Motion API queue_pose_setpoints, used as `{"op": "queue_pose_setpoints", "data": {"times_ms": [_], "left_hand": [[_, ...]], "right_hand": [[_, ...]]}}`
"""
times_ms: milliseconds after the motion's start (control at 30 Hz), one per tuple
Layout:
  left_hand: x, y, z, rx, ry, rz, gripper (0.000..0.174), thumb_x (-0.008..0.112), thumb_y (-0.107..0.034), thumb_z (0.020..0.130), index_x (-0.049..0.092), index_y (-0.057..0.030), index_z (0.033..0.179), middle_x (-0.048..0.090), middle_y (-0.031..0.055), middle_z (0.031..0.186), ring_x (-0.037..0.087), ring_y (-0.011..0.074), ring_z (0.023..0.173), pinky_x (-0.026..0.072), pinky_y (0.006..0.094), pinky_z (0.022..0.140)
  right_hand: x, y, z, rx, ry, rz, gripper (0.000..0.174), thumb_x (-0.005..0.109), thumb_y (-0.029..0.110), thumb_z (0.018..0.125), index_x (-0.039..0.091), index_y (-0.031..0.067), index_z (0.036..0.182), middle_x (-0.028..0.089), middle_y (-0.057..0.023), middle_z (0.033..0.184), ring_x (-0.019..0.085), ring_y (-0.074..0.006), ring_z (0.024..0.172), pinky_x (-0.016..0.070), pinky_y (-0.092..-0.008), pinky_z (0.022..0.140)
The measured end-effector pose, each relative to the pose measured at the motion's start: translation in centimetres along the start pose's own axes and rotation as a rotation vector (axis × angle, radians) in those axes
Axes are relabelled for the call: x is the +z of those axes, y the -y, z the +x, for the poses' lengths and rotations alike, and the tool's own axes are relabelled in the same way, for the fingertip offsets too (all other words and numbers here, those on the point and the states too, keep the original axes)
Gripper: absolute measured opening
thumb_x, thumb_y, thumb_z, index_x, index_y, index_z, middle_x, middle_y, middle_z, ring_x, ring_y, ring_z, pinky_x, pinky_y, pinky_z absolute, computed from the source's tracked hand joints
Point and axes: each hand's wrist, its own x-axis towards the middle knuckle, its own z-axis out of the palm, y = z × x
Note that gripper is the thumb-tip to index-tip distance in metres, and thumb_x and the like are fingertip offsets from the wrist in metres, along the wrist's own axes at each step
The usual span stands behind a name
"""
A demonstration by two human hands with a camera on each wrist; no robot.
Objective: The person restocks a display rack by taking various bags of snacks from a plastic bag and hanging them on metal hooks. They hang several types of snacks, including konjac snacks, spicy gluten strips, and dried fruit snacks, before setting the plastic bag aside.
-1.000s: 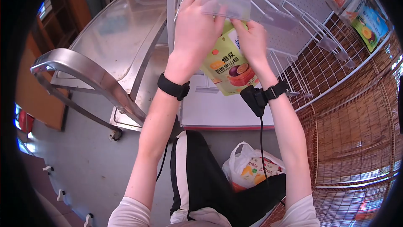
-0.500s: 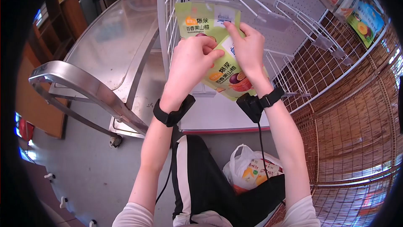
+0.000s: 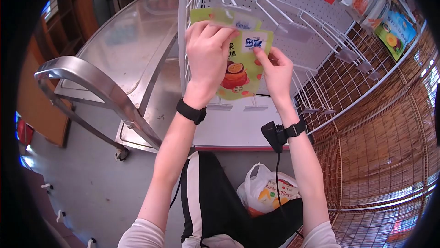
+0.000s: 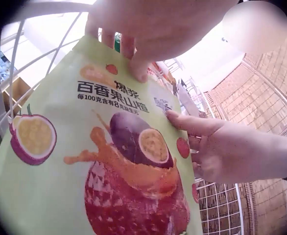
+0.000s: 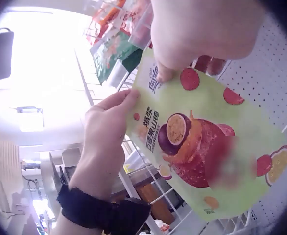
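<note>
A light green snack pouch (image 3: 236, 80) with a passion fruit picture hangs upright between both hands. At its upper left edge my left hand (image 3: 206, 57) pinches it, thumb on the front and fingers behind in the left wrist view. My right hand (image 3: 278, 76) grips its right edge near the blue logo, with the thumb (image 4: 182, 122) on the front face. Behind it and slightly higher is a second green pouch (image 3: 200, 15), partly covered by my left hand and a clear plastic label holder (image 3: 224, 16) on the rack.
White wire hooks (image 3: 270, 11) stick out from a perforated panel (image 3: 321, 32). More snack bags (image 3: 394, 32) hang at the upper right. A metal cart (image 3: 133, 41) stands on the left, and a white plastic bag (image 3: 259, 183) with packages sits on the floor by my leg.
My left hand has come down from the label holder to the held pouch's top edge. The pouch has turned from tilted to upright, and the second pouch has come into sight behind it.
</note>
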Motion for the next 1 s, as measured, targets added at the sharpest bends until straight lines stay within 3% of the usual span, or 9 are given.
{"op": "queue_pose_setpoints", "data": {"times_ms": [200, 267, 433, 567, 833, 1000], "left_hand": [[1.2, 0.9, 0.3, 0.117, -0.142, 0.013, 0.011, 0.068, -0.007, 0.073, 0.071, -0.0136, 0.082, 0.066, -0.0021, 0.085, 0.059, 0.0235, 0.095, 0.0424, 0.0405, 0.096], [1.2, 0.7, 0.5, 0.134, -0.181, 0.001, 0.012, 0.068, -0.006, 0.073, 0.070, -0.0139, 0.082, 0.066, -0.0020, 0.085, 0.059, 0.0239, 0.096, 0.0419, 0.0410, 0.098], [0.9, 0.8, 1.6, 0.088, -0.096, -0.033, 0.012, 0.067, -0.005, 0.076, 0.072, -0.0106, 0.084, 0.068, 0.0029, 0.088, 0.061, 0.0241, 0.095, 0.0416, 0.0414, 0.099], [0.9, 0.7, 2.5, 0.101, -0.129, -0.013, 0.012, 0.067, -0.004, 0.073, 0.071, -0.0117, 0.081, 0.066, 0.0020, 0.084, 0.060, 0.0245, 0.091, 0.0410, 0.0433, 0.100], [0.0, 0.1, 3.4, -0.045, 0.038, -0.011, 0.009, 0.063, -0.005, 0.079, 0.072, -0.0062, 0.079, 0.065, 0.0101, 0.076, 0.060, 0.0311, 0.086, 0.0391, 0.0457, 0.103], [0.3, -0.2, 3.8, -0.039, 0.056, -0.024, 0.009, 0.062, -0.004, 0.080, 0.070, -0.0035, 0.078, 0.065, 0.0127, 0.077, 0.060, 0.0343, 0.082, 0.0404, 0.0466, 0.101]], "right_hand": [[-0.2, 1.7, 0.5, 0.054, 0.030, -0.093, 0.026, 0.071, 0.024, 0.087, 0.071, 0.0015, 0.101, 0.068, -0.0031, 0.079, 0.063, -0.0071, 0.072, 0.0461, -0.0223, 0.051], [-0.1, 1.1, 0.8, 0.024, 0.042, 0.040, 0.027, 0.071, 0.024, 0.087, 0.071, 0.0011, 0.101, 0.068, -0.0034, 0.079, 0.063, -0.0077, 0.072, 0.0462, -0.0231, 0.051], [0.1, 1.2, 1.3, 0.039, 0.036, 0.079, 0.028, 0.070, 0.026, 0.089, 0.071, 0.0017, 0.102, 0.068, -0.0045, 0.079, 0.064, -0.0099, 0.067, 0.0466, -0.0234, 0.051], [0.5, 0.9, 1.7, 0.064, 0.027, 0.120, 0.029, 0.069, 0.028, 0.089, 0.070, 0.0018, 0.102, 0.068, -0.0048, 0.077, 0.065, -0.0115, 0.062, 0.0466, -0.0234, 0.050], [0.8, 1.3, 1.2, 0.069, 0.053, 0.116, 0.028, 0.069, 0.028, 0.089, 0.069, 0.0007, 0.097, 0.067, -0.0059, 0.076, 0.067, -0.0130, 0.063, 0.0459, -0.0240, 0.047], [1.0, 1.6, 1.2, 0.088, 0.039, 0.112, 0.027, 0.069, 0.027, 0.089, 0.070, 0.0005, 0.093, 0.068, -0.0059, 0.075, 0.068, -0.0134, 0.064, 0.0459, -0.0236, 0.046]]}}
